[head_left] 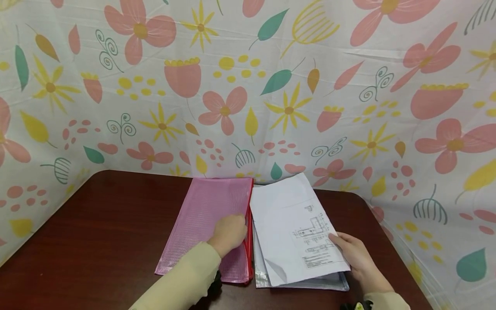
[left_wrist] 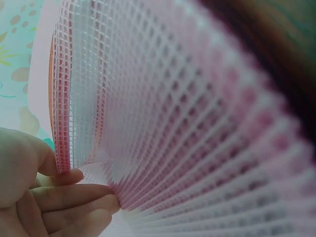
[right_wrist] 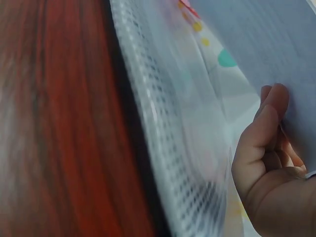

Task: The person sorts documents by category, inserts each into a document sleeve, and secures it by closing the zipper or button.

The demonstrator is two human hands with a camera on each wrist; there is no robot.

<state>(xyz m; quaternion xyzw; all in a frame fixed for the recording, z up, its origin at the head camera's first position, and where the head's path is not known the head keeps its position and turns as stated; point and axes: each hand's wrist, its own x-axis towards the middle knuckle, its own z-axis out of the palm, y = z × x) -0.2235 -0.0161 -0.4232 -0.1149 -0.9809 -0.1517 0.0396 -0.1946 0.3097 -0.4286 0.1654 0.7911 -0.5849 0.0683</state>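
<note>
A pink mesh zipper pouch (head_left: 215, 202) with a red zipper edge (head_left: 249, 258) lies left of the middle of the table. My left hand (head_left: 229, 234) pinches its red-edged side between thumb and fingers; in the left wrist view the mesh (left_wrist: 163, 98) bulges beside the fingers (left_wrist: 81, 200). White printed papers (head_left: 279, 228) with a line drawing and text lie tilted to the right of the pouch. My right hand (head_left: 354, 256) grips their right edge, thumb on top. Under the papers is a clear mesh pouch (head_left: 263, 280), mostly covered; its grid also shows in the right wrist view.
The dark reddish-brown table (head_left: 97, 232) reaches past the pouches on both sides. A white curtain (head_left: 232, 112) with flowers and leaves hangs along the table's back edge and down both sides.
</note>
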